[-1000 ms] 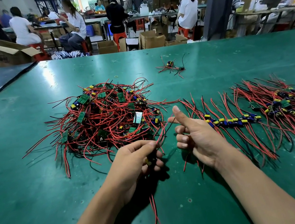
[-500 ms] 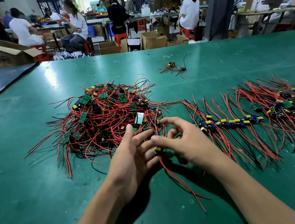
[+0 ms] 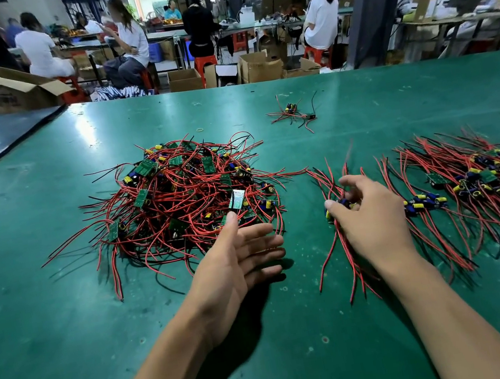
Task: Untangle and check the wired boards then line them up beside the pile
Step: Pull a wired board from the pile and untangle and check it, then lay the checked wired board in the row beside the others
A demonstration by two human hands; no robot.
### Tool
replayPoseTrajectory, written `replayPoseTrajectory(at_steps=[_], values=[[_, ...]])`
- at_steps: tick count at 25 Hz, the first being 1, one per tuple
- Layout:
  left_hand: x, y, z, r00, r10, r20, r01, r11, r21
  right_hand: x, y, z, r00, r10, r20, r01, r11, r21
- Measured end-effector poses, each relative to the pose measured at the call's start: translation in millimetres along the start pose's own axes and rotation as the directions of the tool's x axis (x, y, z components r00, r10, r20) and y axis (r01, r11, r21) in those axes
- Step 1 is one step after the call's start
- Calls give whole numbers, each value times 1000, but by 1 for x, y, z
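From the head camera, looking down over the person's arms, the green table [image 3: 67, 338] carries a tangled pile [image 3: 184, 201] of wired boards on the left. A row of sorted boards [image 3: 424, 202] fans out to the right, its wires running towards and away from the person.

The right hand [image 3: 371, 221] is low over the gap between the two, at the row's left end. Its thumb and curled fingers pinch one wired board [image 3: 341, 204], of which only blue and yellow parts show between the fingers. The board's red leads [image 3: 329, 259] trail back towards the person on the table. I cannot tell whether the board is already touching the surface.

The left hand [image 3: 244, 257] is empty, with its fingers straight and its palm turned inward. It sits just beside the near edge of the pile, the thumb tip close to the outer wires.

By my reading, this is the placing step. To do it well, the board should go down just beside the last one in the row, with its leads straight and parallel to the neighbours'. They should not cross the strands that stray out from the pile on the left. The free hand looks well placed to pick the next board from the pile's loose edge.
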State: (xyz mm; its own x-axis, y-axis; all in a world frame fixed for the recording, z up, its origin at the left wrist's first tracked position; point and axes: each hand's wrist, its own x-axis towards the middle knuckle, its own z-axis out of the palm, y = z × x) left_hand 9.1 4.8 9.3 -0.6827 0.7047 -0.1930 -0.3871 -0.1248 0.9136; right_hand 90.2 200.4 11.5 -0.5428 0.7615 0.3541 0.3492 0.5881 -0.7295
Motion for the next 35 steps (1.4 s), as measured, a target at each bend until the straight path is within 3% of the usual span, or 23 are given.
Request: replayPoseTrajectory(at_steps=[3, 5, 7, 9, 11, 16, 25, 27, 29, 32, 35], values=[[-3, -4, 4, 997, 48, -52, -44, 997, 67, 2, 3, -4, 999, -26, -44, 23, 996, -85], [-6, -7, 4, 995, 98, -33, -89, 974, 208, 0, -4, -3, 991, -131, -14, 131, 990, 43], [-7, -10, 2, 978, 210, 7, -183, 832, 523, -8, -13, 1, 955, -253, 154, 224, 957, 184], [-4, -15, -1, 928, 368, 54, -275, 583, 765, -15, -17, 9, 884, -329, 332, 294, 943, 154], [-4, -16, 0, 884, 457, 97, -313, 425, 849, -17, -13, 15, 847, -325, 420, 337, 940, 47], [-3, -20, 0, 848, 489, 204, -352, 232, 907, -7, -1, 9, 905, -150, 398, 215, 969, -124], [-4, -20, 0, 862, 486, 145, -295, 248, 923, -1, 1, 1, 953, 54, 299, 26, 966, -257], [-5, -21, -2, 858, 495, 141, -297, 253, 921, -2, -1, -1, 949, 45, 311, 42, 962, -269], [-4, -21, -3, 855, 502, 130, -301, 277, 912, -3, -6, 1, 930, -2, 367, 68, 984, -166], [-1, -20, -4, 864, 500, 62, -282, 377, 882, -12, -20, 10, 839, -2, 545, -72, 991, 115], [-1, -16, -4, 894, 446, -53, -225, 548, 806, -15, -21, 14, 812, -1, 583, -46, 997, 66]])
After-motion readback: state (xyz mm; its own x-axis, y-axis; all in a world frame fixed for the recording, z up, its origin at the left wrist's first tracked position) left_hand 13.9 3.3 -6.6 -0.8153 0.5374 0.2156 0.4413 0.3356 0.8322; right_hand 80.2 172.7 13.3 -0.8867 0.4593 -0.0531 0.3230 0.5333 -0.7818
